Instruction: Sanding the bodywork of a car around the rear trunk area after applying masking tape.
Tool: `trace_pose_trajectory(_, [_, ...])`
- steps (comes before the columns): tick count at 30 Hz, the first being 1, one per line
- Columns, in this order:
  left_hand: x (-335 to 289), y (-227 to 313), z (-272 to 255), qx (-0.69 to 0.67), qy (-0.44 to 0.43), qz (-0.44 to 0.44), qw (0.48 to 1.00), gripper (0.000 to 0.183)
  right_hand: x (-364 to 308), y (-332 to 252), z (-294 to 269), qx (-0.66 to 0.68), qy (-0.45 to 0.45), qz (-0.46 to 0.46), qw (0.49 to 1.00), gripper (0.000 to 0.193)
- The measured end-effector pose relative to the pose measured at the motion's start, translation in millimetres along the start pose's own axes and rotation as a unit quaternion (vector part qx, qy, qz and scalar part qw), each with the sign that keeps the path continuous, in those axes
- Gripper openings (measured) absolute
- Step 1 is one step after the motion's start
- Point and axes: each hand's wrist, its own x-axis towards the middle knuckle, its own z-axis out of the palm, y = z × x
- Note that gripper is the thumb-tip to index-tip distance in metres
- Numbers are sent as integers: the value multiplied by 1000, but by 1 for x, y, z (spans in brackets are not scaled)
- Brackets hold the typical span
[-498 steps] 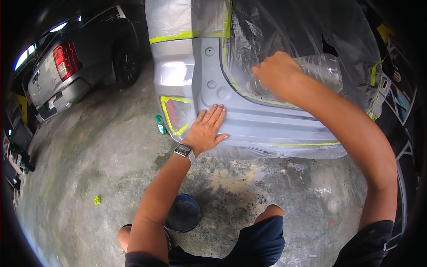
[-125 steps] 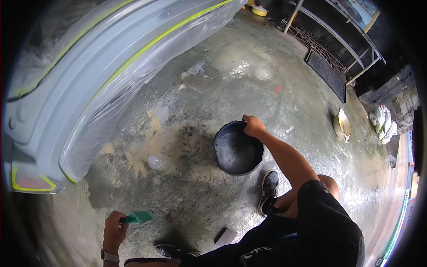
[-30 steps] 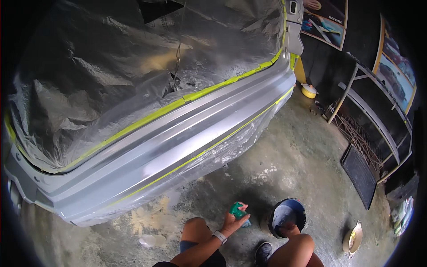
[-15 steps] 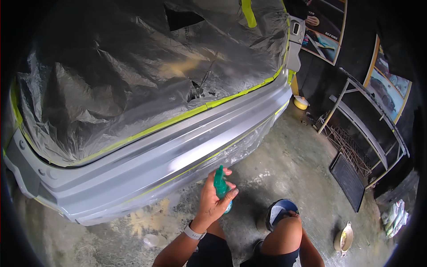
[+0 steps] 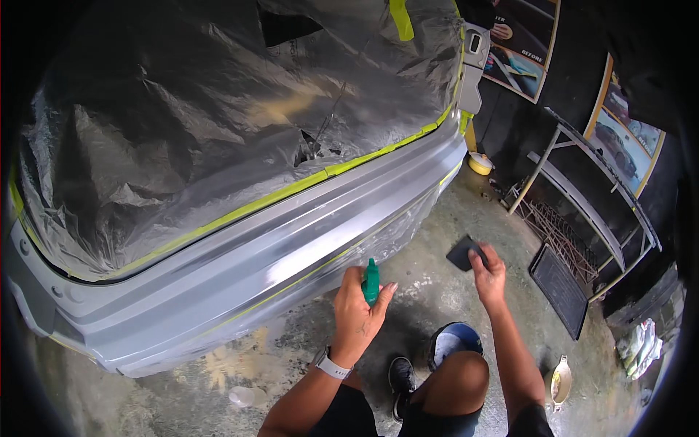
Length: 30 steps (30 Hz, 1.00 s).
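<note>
In my left hand (image 5: 357,312) is a green spray bottle (image 5: 371,282), its head upright between my fingers and thumb; the fingers hide the lower part. My right hand (image 5: 490,275) pinches a dark, square sheet of sandpaper (image 5: 464,253) by one edge, held out over the floor. Beyond my hands stretches a grey car bumper (image 5: 240,273) with a pale, shiny patch towards its middle. Black plastic sheeting (image 5: 182,138) covers the car above it, edged with yellow-green masking tape (image 5: 328,172). More clear film hangs below the bumper.
A dark bucket (image 5: 459,333) stands beside my knee. A pale oval pan (image 5: 559,384) and a yellow pot (image 5: 480,164) sit on the stained concrete floor (image 5: 415,306). At right are a metal rack (image 5: 582,182), a black panel (image 5: 559,291) and a crumpled cloth (image 5: 639,349).
My right hand has risen from the bucket, bringing the sandpaper out to the right of the bottle. The left hand with the spray bottle has shifted slightly. The view has moved a little.
</note>
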Motion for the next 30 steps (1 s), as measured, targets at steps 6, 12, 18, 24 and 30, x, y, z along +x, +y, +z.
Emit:
trace_pose_trajectory(6, [-36,-15,0,-53,11,-15,998,40,54,-68,146,11,-96,-271,958,52])
trace_pose_trajectory(12, [-88,-40,-43,-122,3,-95,988,45,38,-132,181,44,-191,-431,881,65])
trace_pose_trajectory(18, [-120,-62,-45,-50,-44,-205,976,44,150,5,125,-159,-91,-303,935,50])
trace_pose_trajectory(24, [-81,-14,-39,-86,-65,-190,976,42,70,-70,168,-28,-154,-337,928,54])
trace_pose_trajectory(30, [0,22,-21,-47,-59,-4,997,35,76,-45,160,-15,-145,-371,917,56])
